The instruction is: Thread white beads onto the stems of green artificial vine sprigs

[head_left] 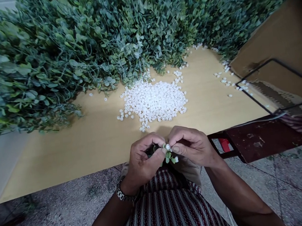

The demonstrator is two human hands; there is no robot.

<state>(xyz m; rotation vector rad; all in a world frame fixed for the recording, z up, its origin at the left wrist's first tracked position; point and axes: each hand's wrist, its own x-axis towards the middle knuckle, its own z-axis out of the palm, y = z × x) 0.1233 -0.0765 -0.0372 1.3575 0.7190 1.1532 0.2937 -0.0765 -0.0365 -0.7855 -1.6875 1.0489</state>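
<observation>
Striped cloth [169,210] covers me; above it, beside the table [66,155], my left hand [145,157] pinches a leafy sprig [168,156], while my right hand [192,146] closes thumb and forefinger at its white bead [167,147].

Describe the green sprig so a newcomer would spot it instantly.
On the table, find the near edge below the white pile. There, left hand and right hand hold a small green sprig. Unlike the massed foliage beyond, it bears white pieces.

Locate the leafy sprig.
Head view: the leafy sprig is below and slightly right of centre, held between the left hand and right hand, nearer than the white heap.
</observation>
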